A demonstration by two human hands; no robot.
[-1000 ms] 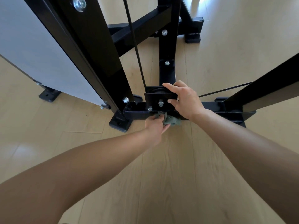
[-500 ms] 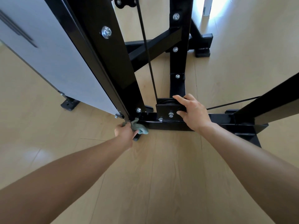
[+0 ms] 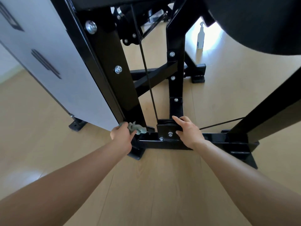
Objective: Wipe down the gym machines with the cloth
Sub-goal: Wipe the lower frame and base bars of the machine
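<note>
left hand [image 3: 122,135] gripping cloth [image 3: 136,128] against upright, seemingly touching

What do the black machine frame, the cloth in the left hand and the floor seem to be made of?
Frame: probably steel, glossy black paint; it reflects light and carries silver bolts. Cloth, gripped by the left hand: soft grey-green fabric, crumpled into folds, maybe microfibre. Floor: pale wood-grain planks with seams; real wood or laminate, unclear.
</note>
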